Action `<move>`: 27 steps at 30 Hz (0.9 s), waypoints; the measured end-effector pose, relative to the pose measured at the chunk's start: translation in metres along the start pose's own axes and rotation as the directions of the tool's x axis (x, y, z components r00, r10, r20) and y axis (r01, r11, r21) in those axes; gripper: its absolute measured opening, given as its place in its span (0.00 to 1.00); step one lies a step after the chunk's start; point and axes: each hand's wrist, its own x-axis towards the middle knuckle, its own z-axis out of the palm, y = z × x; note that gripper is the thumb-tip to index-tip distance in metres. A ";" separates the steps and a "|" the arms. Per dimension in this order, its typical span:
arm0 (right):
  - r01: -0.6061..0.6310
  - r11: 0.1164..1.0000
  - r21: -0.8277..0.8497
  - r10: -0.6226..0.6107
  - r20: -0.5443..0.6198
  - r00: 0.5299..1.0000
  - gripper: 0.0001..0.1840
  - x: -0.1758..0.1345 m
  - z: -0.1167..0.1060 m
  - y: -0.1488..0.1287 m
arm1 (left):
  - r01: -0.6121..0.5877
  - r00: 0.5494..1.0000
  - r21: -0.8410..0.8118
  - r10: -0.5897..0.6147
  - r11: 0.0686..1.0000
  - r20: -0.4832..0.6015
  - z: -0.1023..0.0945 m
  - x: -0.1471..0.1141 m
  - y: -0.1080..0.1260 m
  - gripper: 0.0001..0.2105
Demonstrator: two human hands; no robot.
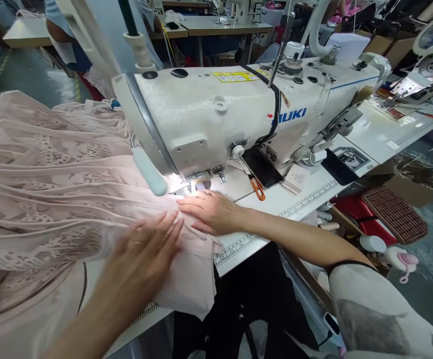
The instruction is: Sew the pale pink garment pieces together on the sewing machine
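Pale pink fabric (190, 279) lies under the needle area of a white sewing machine (194, 114) and hangs over the table's front edge. My left hand (145, 249), slightly blurred, rests flat on it with the fingers stretched toward the needle. Close to the lit presser foot (192, 187), my right hand (211, 212) lies on the same cloth, fingers extended and a ring on one of them. Neither hand grips anything that I can see. Left of the machine head, a large heap of pink lace-trimmed garments (52, 174) covers the table.
Orange-handled scissors (257, 188), a black phone (263, 167) and paper tags (295, 178) lie right of the needle. Another dark phone (339, 167) is farther right. A measuring tape strip (310, 199) runs along the table edge. Across the machine, a person in light blue (104, 30) is partly visible.
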 end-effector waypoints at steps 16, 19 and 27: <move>-0.166 0.971 0.171 0.163 0.033 0.986 0.08 0.006 -0.018 0.002 | 0.170 0.833 -0.396 0.084 0.902 0.547 -0.044 0.101 0.046 0.12; -0.247 0.877 0.412 0.254 0.038 0.966 0.11 -0.001 -0.019 -0.006 | 0.168 0.947 -0.079 -0.139 0.983 0.290 -0.023 0.115 0.048 0.10; -0.574 0.244 0.782 0.502 0.405 0.765 0.18 -0.023 -0.028 -0.018 | -0.172 0.983 0.249 0.151 0.953 0.101 -0.014 0.131 0.047 0.18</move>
